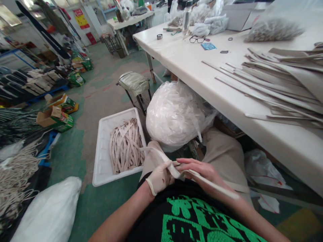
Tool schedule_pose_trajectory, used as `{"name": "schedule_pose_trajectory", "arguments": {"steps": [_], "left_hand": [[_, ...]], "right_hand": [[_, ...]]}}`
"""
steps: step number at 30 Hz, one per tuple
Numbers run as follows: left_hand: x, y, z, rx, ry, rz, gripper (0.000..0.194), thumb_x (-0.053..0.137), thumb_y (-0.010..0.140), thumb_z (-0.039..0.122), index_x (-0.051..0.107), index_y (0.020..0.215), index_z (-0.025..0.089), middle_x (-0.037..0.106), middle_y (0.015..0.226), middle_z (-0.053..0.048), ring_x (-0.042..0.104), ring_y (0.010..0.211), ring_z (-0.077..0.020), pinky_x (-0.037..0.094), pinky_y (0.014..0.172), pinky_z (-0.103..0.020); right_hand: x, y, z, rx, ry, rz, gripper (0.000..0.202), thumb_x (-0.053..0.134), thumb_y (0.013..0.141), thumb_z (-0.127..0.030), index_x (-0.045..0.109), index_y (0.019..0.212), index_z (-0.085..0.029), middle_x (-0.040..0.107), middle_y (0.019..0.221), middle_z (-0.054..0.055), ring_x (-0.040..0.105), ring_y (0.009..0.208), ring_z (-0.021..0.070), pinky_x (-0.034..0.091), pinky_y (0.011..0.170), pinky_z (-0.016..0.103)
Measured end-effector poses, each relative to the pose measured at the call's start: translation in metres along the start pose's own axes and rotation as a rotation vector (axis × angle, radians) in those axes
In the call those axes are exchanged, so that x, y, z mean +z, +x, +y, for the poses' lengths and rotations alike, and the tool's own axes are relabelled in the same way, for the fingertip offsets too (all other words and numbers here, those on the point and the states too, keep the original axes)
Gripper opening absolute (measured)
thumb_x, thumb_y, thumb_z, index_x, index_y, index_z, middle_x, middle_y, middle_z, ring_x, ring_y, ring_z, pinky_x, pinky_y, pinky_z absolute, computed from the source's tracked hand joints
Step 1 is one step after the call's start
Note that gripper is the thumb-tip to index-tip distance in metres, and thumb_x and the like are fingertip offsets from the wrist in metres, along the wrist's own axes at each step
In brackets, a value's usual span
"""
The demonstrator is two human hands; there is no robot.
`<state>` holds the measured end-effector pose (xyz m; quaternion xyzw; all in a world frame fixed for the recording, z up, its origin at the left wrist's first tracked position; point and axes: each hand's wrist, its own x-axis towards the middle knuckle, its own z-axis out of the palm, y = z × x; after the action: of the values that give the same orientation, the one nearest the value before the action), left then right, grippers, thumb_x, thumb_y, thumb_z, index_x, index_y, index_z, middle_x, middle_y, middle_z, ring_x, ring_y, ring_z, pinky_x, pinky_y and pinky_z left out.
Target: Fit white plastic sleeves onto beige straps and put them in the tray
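Pale strip (173, 170), one: in both hands at the wearer's waist, above the lap; far end crosses the tray's near-right rim in view, contact cannot be told; other end runs back along the right forearm.

Left hand (160, 178), one: gloved, small dark spot on the glove; fingers closed round the strip.

Right hand (200, 168), one: bare; fingers laid flat along the strip; whether it pinches, cannot tell.

White tray (100, 148), one: on the floor, ahead and left of the knees; raised rim on all sides; loose strips (126, 144) heaped within.

Plastic bag (174, 114), one: bulging; fills the room between tray and table, close against the tray's right side.

Table (186, 64), one: long edge slants past the right knee; cut lengths (272, 87) fanned on top, tips stopping short of that edge.

Stool (133, 82), one: beyond the tray, beside the bag.

Floor (96, 97): broad strip of walking room left of tray and stool.

White sack (50, 211), one: lower left, well apart from the tray.
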<state>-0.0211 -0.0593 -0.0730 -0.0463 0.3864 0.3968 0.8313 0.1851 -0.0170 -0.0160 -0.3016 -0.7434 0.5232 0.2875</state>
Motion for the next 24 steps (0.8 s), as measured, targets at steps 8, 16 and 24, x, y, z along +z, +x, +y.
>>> {"name": "schedule_pose_trajectory", "arguments": {"steps": [8,16,24], "left_hand": [[0.022,-0.015,-0.006,-0.027,0.440,-0.083,0.031,0.058,0.093,0.037,0.075,0.097,0.011,0.076,0.095,-0.017,0.073,0.072,-0.0200,0.051,0.055,-0.022],[-0.004,-0.007,0.008,-0.062,0.075,-0.162,0.034,0.053,0.093,0.034,0.072,0.105,0.009,0.075,0.101,-0.017,0.073,0.087,-0.0248,0.058,0.077,-0.034],[0.009,0.026,0.086,0.481,-0.298,0.140,0.043,0.047,0.097,0.053,0.067,0.100,0.014,0.074,0.091,-0.009,0.071,0.083,-0.0150,0.057,0.081,-0.028]], "right_hand": [[0.010,0.046,0.051,0.668,0.524,-0.138,0.052,0.075,0.076,-0.057,0.074,0.097,-0.009,0.067,0.075,0.005,0.054,0.055,0.0091,0.043,0.047,0.018],[0.005,0.050,0.037,0.467,0.495,-0.164,0.051,0.070,0.078,-0.061,0.073,0.081,-0.011,0.062,0.066,0.003,0.050,0.054,0.0089,0.041,0.048,0.019],[-0.006,0.021,0.046,0.509,0.162,-0.357,0.039,0.059,0.086,-0.049,0.058,0.070,-0.014,0.049,0.058,-0.002,0.047,0.052,0.0094,0.041,0.051,0.020]]}}
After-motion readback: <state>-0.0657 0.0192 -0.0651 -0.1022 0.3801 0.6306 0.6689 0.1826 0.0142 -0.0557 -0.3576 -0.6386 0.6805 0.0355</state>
